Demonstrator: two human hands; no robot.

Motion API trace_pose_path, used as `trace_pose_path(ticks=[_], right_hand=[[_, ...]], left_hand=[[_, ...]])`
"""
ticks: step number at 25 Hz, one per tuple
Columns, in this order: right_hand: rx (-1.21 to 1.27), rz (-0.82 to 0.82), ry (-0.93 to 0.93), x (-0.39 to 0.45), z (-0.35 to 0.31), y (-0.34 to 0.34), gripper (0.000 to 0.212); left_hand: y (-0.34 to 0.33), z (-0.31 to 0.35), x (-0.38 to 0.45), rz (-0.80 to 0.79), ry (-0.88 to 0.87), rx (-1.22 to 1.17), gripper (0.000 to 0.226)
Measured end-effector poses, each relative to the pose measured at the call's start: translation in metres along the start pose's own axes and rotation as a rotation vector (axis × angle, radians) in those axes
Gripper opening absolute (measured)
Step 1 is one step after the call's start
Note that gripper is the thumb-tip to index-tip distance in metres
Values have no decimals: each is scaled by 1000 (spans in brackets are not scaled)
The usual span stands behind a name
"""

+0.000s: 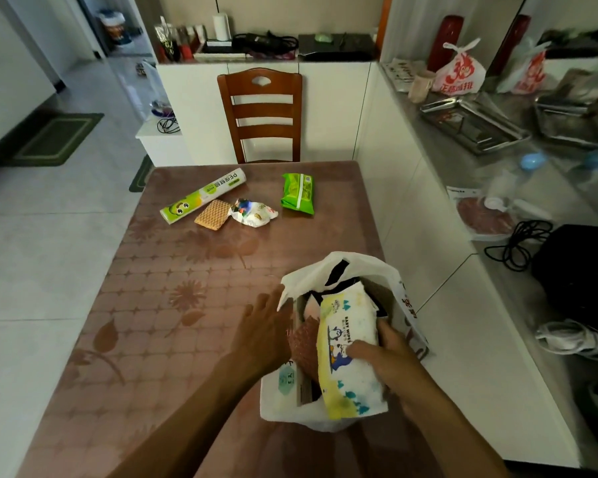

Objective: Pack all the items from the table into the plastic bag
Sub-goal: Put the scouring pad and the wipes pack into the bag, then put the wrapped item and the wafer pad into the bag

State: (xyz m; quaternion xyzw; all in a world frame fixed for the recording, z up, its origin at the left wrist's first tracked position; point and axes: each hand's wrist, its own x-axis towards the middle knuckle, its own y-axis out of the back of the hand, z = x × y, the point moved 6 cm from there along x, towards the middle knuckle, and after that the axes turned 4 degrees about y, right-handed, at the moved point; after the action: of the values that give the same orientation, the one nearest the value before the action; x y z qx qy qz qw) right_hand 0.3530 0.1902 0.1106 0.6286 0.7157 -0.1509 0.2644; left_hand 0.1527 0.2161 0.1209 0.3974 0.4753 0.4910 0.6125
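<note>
A white plastic bag stands open at the near right of the brown table. My right hand grips a pack of baby wipes that sits partly inside the bag's mouth. My left hand presses on the bag's left rim, fingers spread. Dark items and a box lie inside the bag, mostly hidden. At the far side of the table lie a green cling-film roll, a waffle-patterned biscuit, a crumpled white snack packet and a green packet.
A wooden chair stands behind the table's far edge. White cabinets run along the right, their counter holding trays, bags and cables. Tiled floor with a green mat lies to the left.
</note>
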Motion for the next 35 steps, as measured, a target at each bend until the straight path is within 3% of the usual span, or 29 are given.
trace_pose_path(ticks=[3,6,9,13,15,18,21,23,26,29,35], right_hand=[[-167,-42,2,3,-4,-20,62],[-301,3,87,26,-29,-40,53],[-490,131,238,52,-56,-51,47],[-700,-1,318,43,-40,-55,28],[-711,39,377,38,-39,-40,26],[-599,229,531,35,-71,-14,15],[-475,328,692,18,-122,-6,9],[-392,331,805,4,-162,-10,9],[-403,316,960,6,-220,-37,9],[-564,238,946,57,-255,-86,9],[-1000,36,676,206,-254,-181,44]], left_hand=[[11,-3,10,-14,18,-283,63],[21,-2,15,-22,-30,-422,65],[22,-10,25,-15,-17,-510,77],[27,-17,39,-1,-83,-603,100],[30,-15,44,-4,-96,-576,105],[34,-16,44,98,-120,-487,93],[53,-16,32,258,-224,-677,43],[69,-33,31,383,-124,-853,24],[88,-74,45,523,156,-891,31],[91,-115,75,445,304,-824,43],[74,-221,173,196,357,-563,65]])
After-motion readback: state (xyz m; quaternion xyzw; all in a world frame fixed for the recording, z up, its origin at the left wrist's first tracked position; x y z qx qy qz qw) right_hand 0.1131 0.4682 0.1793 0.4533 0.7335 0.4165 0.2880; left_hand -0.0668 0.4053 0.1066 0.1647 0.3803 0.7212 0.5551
